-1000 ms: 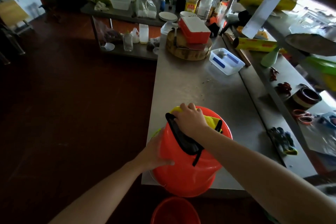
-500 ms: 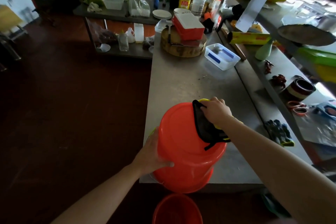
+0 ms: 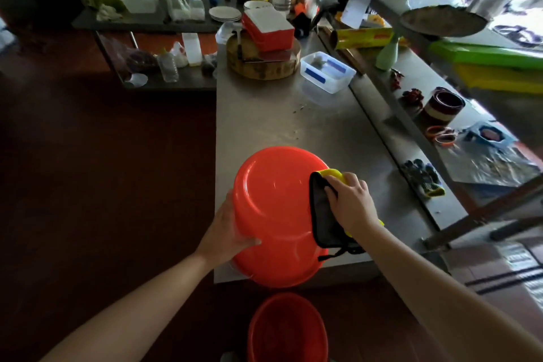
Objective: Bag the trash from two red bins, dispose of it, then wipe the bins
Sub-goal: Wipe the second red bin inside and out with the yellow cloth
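Observation:
A red bin (image 3: 273,211) stands upside down at the near edge of the steel table (image 3: 276,120), its base facing up. My left hand (image 3: 227,232) holds the bin's left wall, thumb on the side. My right hand (image 3: 351,203) presses a black and yellow cloth (image 3: 324,214) against the bin's right wall. A second red bin (image 3: 286,329) stands on the floor below the table edge, its opening upward.
On the far table stand a round wooden board (image 3: 264,67) with a red and white box, and a clear container (image 3: 327,72). Bottles and plates crowd the back. A lower shelf on the right holds gloves (image 3: 423,178), cups and foil. Dark floor lies to the left.
My right hand slid the cloth from the top rim of the bin across to its right side. The left hand kept its hold on the left wall.

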Motion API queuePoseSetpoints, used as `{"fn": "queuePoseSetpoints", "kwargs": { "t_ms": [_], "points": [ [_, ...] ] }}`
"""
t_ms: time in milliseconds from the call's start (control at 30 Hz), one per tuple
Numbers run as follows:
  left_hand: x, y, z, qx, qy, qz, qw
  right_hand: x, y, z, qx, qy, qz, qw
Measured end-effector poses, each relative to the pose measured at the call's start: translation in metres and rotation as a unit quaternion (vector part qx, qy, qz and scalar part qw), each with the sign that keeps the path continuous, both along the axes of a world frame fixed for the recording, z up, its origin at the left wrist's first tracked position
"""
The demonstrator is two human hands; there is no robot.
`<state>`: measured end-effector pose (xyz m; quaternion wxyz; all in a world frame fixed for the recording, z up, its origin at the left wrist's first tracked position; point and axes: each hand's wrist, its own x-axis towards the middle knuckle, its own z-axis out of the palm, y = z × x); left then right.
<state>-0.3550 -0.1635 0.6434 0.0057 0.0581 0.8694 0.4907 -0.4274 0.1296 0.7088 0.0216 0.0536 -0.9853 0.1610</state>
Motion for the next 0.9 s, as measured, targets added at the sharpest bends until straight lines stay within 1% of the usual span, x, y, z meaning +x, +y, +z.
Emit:
{"fn": "queuePoseSetpoints", "kwargs": {
  "t_ms": [67, 133, 233, 400, 500, 667, 800, 900],
  "points": [
    [0.001, 0.0, 0.003, -0.014, 0.006, 0.0, 1.0, 0.02, 0.0, -0.006, -0.018, 0.025, 0.0, 1.0],
    [0.003, -0.001, 0.004, -0.059, 0.014, -0.005, 0.998, 0.038, -0.003, -0.011, -0.025, 0.049, 0.006, 0.998],
    [0.006, -0.003, 0.005, -0.115, 0.012, -0.015, 0.993, 0.059, -0.015, -0.016, -0.005, 0.082, 0.011, 0.997],
    [0.011, -0.003, 0.008, -0.192, -0.016, -0.004, 0.981, 0.079, -0.046, -0.018, 0.046, 0.11, 0.04, 0.992],
    [0.011, -0.007, 0.009, -0.2, -0.014, -0.017, 0.979, 0.083, -0.066, -0.017, 0.084, 0.117, 0.058, 0.988],
    [0.005, -0.026, 0.015, -0.23, -0.042, -0.064, 0.97, 0.087, -0.102, -0.012, 0.132, 0.115, 0.084, 0.981],
    [-0.005, -0.044, 0.031, -0.188, -0.036, -0.084, 0.978, 0.084, -0.133, -0.008, 0.115, 0.116, 0.104, 0.981],
    [-0.009, -0.047, 0.048, -0.16, -0.017, -0.052, 0.986, 0.076, -0.143, -0.004, 0.054, 0.084, 0.107, 0.989]
  ]
}}
